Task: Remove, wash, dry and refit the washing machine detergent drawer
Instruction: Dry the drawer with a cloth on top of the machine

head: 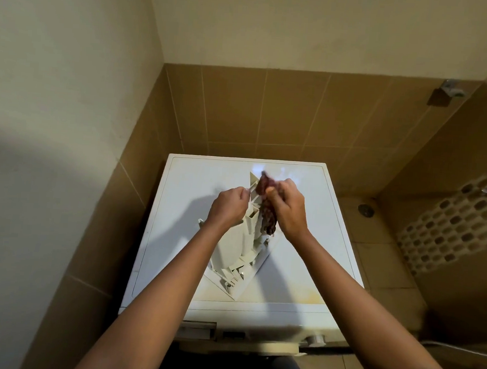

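The white plastic detergent drawer (239, 250) stands tilted on top of the white washing machine (304, 246), its front panel down near the machine's front edge. My left hand (229, 205) grips the drawer's upper left wall. My right hand (288, 207) holds a dark red cloth (267, 212) bunched against the drawer's upper right side. The empty drawer slot (197, 329) shows at the machine's front left, beside the control dial (316, 340).
The machine stands in a corner between a cream wall on the left and brown tiled walls behind. To the right is a tiled shower floor with a drain (366, 209), a patterned mosaic wall (458, 228) and a hose (455, 347).
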{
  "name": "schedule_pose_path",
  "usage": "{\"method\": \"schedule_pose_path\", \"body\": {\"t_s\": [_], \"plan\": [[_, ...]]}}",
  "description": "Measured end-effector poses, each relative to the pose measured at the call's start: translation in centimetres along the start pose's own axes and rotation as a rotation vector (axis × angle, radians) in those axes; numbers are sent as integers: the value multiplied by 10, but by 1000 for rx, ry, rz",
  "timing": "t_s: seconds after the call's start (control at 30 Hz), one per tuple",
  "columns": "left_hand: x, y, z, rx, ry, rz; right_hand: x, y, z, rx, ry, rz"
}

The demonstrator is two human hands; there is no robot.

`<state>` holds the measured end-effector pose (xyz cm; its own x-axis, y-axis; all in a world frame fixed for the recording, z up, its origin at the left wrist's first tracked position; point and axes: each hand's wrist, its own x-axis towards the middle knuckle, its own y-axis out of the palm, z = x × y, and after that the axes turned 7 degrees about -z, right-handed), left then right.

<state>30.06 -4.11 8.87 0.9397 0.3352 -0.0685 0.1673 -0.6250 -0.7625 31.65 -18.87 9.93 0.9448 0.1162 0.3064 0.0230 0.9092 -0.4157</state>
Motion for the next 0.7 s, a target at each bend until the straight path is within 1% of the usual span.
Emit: {"method": "schedule_pose_path", "body": {"t_s": [0.03, 0.07, 0.1, 0.2, 0.27, 0.3, 0.37, 0.4, 0.47, 0.53, 0.6, 0.67, 0.7], "plan": [[0, 0, 0, 3, -1, -9, 4, -2, 2, 95, 90, -9], [0, 0, 1, 2, -6, -18, 8, -4, 2, 143, 133, 37], [1, 0, 1, 0, -9, -23, 10, -9, 3, 140, 132, 128], [3, 0, 2, 4, 4, -13, 16, -28, 0, 28, -14, 425], [3, 2, 1, 10, 26, -19, 20, -36, -3, -164, -179, 519], [3, 3, 1, 8, 35, -24, 22, -36, -4, -292, -287, 519], [2, 4, 3, 5, 41, -27, 24, -30, -4, -494, -469, 444], [2, 4, 3, 4, 39, -24, 23, -27, -4, -543, -526, 402], [3, 3, 4, -6, 29, -15, 21, -21, -5, -530, -567, 350], [3, 0, 3, -14, 26, -4, 19, -17, -9, -431, -528, 304], [3, -1, 2, -14, 38, 3, 15, -16, -15, -309, -430, 274], [2, -2, 2, -12, 46, 10, 10, -12, -22, -109, -272, 214], [1, -3, 2, -14, 46, 15, 9, -10, -24, 74, -122, 163]]}}
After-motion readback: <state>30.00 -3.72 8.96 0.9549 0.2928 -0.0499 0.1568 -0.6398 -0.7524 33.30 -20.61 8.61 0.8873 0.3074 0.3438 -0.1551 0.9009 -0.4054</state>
